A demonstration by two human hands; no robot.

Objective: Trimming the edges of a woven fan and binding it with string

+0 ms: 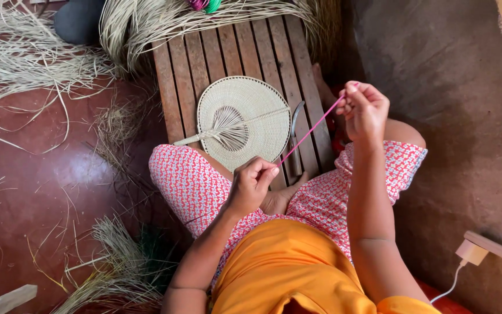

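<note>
Both hands (pixel 251 183) on pink strand (pixel 312 131)

It was a home weaving spot: dried straw (pixel 24 64) lay across the red floor (pixel 42 192), a woven fan (pixel 245 119) on the slatted surface (pixel 233 52).

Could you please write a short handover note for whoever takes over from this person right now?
Left hand: pinching the lower end of a pink strand, above the lap.
Right hand: raised, pinching the upper end; the strand is stretched taut between both hands.
Woven fan: lies flat on the wooden slat bench, looks fully woven, untouched. A small knife lies beside its right edge.
Loose straw lies on the floor.
Left: the pink strand is not yet on the fan.
</note>
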